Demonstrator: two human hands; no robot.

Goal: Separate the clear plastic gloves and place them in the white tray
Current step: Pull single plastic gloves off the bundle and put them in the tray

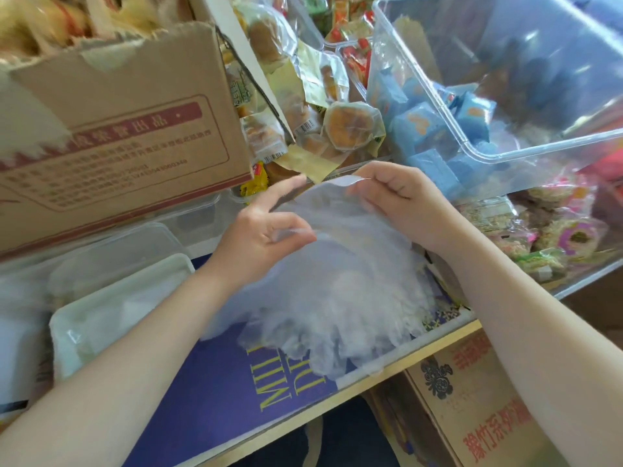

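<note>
Head view, looking down on a crowded counter. Largest item: brown cardboard box [118, 129] at upper left, flap torn, overhanging clear lidded containers [135, 244]. Opposite, upper right: clear plastic bin [499, 79], tilted, resting on blue packets [428, 136]. Between them, wrapped pastries [347, 126]; at far right, pink-wrapped snacks [566, 237].

Below, purple box lid [215, 392] with yellow lettering, serving as work surface. On it, stack of clear plastic gloves [330, 298], cuffs lifted toward the hands, finger ends fanned at the near edge; bulk of the stack evidently left lying so that only one layer lifts.

White tray [111, 311] just left of the stack, beside the left forearm; some clear film apparently already inside, contents not distinguishable. Placed within short reach for a drop-off, by judgement.

Left hand [259, 237]: thumb and fingers pinched on a thin layer of film at the cuff. Right hand [404, 203]: fingers curled, pinching the top cuff edge and holding it up. Hands close but not touching, apparently peeling one glove from the rest. Separation in progress; glove not yet free.
</note>
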